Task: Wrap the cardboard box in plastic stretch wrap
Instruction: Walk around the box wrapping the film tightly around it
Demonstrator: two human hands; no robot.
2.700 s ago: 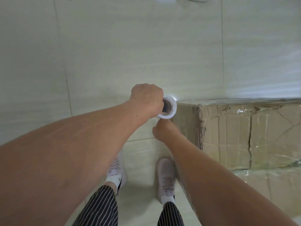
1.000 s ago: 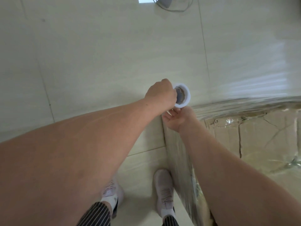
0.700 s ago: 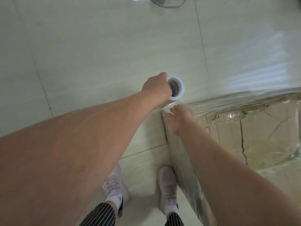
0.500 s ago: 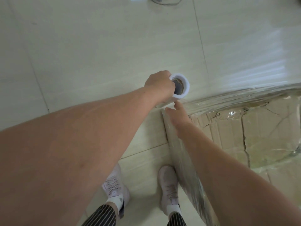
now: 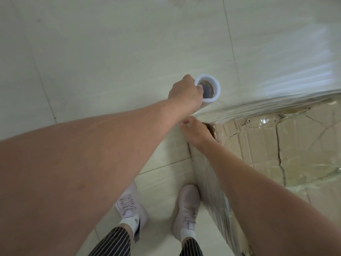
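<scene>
Cardboard box (image 5: 287,145) at right on the tiled floor (image 5: 110,43) (film already over its top), left hand (image 5: 186,93) gripping the stretch wrap roll (image 5: 212,89) upright beyond its corner, right hand (image 5: 197,132) pinching film at that corner.

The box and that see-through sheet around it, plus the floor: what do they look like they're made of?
The box looks like brown corrugated cardboard, matte, with torn seams and ribbed lines. The sheet seems thin clear plastic film, glossy, with stretch streaks and glare; it feeds off the white roll held in the left hand. The floor appears to be pale polished tile, with grout lines and reflections.
</scene>
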